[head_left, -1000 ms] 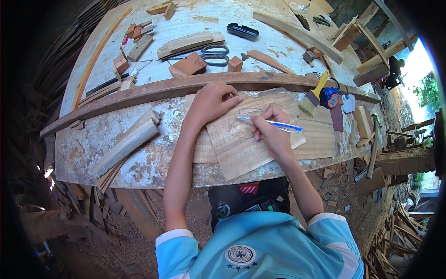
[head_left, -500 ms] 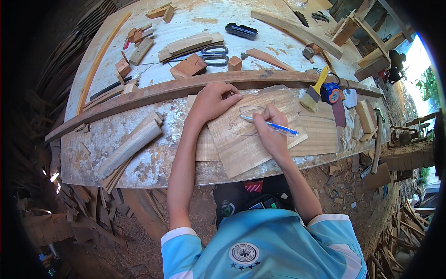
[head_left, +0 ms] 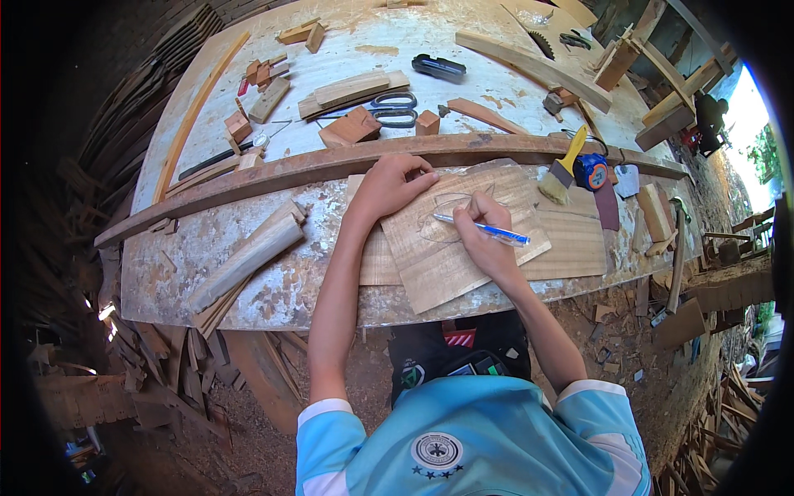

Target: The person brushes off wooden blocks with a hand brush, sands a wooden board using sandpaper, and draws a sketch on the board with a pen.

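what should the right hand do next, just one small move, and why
Probably a short stroke with the blue pen along the drawn curves: the right hand grips the pen with its tip by those lines, and the left hand rests at the upper part of the thin wooden board, which likely helps steady it.

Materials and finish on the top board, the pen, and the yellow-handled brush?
Top board: wood, apparently unfinished; visible grain, little gloss.
Pen in the right hand: likely smooth plastic; partly clear barrel with blue showing.
Brush: smooth yellow handle, plastic or painted wood, can't tell; greyish band, possibly metal; pale bristles, natural or synthetic unclear.
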{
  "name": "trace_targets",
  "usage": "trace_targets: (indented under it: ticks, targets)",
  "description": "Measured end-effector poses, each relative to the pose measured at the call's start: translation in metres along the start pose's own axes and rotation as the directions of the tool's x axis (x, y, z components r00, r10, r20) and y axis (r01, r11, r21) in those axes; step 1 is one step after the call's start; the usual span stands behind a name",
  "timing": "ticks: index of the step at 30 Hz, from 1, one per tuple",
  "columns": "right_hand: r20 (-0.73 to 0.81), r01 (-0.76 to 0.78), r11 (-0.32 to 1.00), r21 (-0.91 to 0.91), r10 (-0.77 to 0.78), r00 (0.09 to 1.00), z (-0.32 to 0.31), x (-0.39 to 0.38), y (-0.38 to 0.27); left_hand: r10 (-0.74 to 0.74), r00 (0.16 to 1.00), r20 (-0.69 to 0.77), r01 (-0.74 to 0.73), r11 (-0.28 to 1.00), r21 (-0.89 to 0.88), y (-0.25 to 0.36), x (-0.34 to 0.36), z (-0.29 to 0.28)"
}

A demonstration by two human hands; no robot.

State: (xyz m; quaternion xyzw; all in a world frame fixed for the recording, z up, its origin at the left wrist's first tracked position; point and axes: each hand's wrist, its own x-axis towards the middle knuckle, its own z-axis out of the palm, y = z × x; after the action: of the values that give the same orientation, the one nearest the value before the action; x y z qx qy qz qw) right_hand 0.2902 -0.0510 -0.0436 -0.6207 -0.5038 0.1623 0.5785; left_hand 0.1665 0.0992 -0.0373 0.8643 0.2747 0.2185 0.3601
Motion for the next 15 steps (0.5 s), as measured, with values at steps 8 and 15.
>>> trace_targets:
  ticks: [8,15]
  targets:
    - [0.082,0.061,0.998,-0.017,-0.060,0.995,-0.0021,0.0001,-0.0026,0.024,1.000,-0.009,-0.024,0.999,0.028,0.0008,-0.0003,0.0001]
    - [0.027,0.037,0.999,0.004,-0.037,0.999,-0.0016,-0.0001,0.0002,0.054,0.997,-0.054,-0.053,0.999,0.012,-0.0030,-0.0011,0.0044]
